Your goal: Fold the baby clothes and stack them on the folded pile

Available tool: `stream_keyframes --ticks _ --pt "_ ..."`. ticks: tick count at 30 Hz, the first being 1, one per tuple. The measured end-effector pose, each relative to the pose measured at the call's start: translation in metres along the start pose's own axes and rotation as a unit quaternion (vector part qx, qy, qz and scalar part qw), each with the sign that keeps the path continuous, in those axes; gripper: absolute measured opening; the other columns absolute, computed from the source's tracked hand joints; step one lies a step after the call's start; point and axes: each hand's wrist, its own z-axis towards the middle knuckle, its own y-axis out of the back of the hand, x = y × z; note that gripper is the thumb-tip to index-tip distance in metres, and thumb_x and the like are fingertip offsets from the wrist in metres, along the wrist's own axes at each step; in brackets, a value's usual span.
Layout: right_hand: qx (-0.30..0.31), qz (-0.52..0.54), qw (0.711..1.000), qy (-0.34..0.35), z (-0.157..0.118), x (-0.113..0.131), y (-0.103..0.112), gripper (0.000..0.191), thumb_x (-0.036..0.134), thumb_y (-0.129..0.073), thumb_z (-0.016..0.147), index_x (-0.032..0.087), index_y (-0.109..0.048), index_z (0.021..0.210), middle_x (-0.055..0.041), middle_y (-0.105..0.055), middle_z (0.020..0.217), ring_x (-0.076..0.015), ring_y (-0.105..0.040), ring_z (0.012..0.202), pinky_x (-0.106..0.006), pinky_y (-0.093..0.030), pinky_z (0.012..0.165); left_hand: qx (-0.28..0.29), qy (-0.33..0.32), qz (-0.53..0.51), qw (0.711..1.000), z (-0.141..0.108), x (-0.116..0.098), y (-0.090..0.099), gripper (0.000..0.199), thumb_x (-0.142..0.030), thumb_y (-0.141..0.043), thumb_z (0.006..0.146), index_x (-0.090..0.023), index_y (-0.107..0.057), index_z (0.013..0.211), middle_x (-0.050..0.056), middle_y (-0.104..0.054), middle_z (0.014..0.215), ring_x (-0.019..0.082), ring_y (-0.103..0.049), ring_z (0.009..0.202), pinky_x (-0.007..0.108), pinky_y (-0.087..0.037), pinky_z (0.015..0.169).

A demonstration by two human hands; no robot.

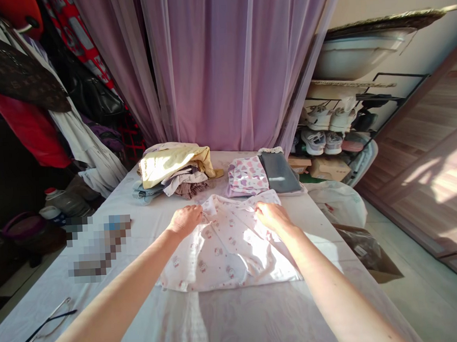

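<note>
Sheer lilac curtain (208,70), shoe rack (321,119)

Our left forearm (115,289) and right forearm (328,283) angle inward, our left grip (184,220) and right grip (274,215) curled palm-down, well apart.

Nothing readable — the brown bag's label (360,251) is too small.

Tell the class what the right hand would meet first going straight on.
Past the white printed garment under it, the right hand would probably meet the folded heart-print cloth; depth is unclear.
</note>
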Motion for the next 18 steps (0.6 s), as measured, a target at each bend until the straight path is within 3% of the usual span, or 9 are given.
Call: stream_keyframes --ticks 2,5,8,14,18 --pt "-0.016 -0.006 1.000 -0.006 0.012 -0.006 0.024 0.026 0.027 -0.047 0.089 0.027 -0.072 0.096 -0.0038 -0.074 0.085 -0.0198 -0.064 0.080 -0.027 -0.035 0.065 -0.040 0.071 -0.040 0.996 0.002 0.012 0.009 0.033 -0.034 -0.035 0.096 -0.024 -0.064 0.108 0.007 -0.072 0.092 0.024 -0.067 0.088 0.031 -0.046 0.073" --pt "-0.080 -0.013 0.996 -0.043 0.043 -0.013 0.059 0.033 0.030 -0.044 0.090 0.024 -0.069 0.112 -0.0074 -0.074 0.090 -0.0230 -0.064 0.085 -0.028 -0.037 0.067 -0.118 0.174 -0.140 0.967 0.011 0.032 0.021 0.032 -0.038 -0.036 0.093 -0.024 -0.063 0.104 0.002 -0.069 0.082 0.021 -0.065 0.078 0.026 -0.042 0.063" --pt "-0.182 0.004 0.979 -0.090 0.079 -0.020 0.077 0.033 0.032 -0.047 0.090 0.023 -0.068 0.113 -0.0077 -0.073 0.093 -0.0242 -0.064 0.091 -0.027 -0.041 0.072 -0.131 0.199 -0.192 0.952 0.022 0.047 0.023 0.029 -0.038 -0.039 0.090 -0.023 -0.064 0.093 0.000 -0.065 0.072 0.019 -0.061 0.070 0.026 -0.037 0.058" --pt "-0.284 0.144 0.942 -0.110 0.118 -0.038 0.060 0.032 0.025 -0.047 0.085 0.019 -0.070 0.106 -0.0098 -0.073 0.098 -0.0266 -0.063 0.097 -0.031 -0.045 0.081 -0.116 0.241 -0.214 0.939 0.019 0.060 0.000 0.023 -0.035 -0.041 0.087 -0.023 -0.060 0.087 -0.001 -0.061 0.067 0.017 -0.056 0.066 0.025 -0.033 0.055" --pt "-0.318 0.278 0.904 -0.063 0.133 -0.046 0.042 0.033 0.034 -0.047 0.086 0.017 -0.068 0.105 -0.0075 -0.072 0.095 -0.0231 -0.063 0.091 -0.032 -0.047 0.082 -0.102 0.267 -0.230 0.930 0.012 0.064 -0.008 0.022 -0.038 -0.042 0.087 -0.024 -0.059 0.087 -0.002 -0.061 0.067 0.017 -0.057 0.067 0.025 -0.034 0.057"
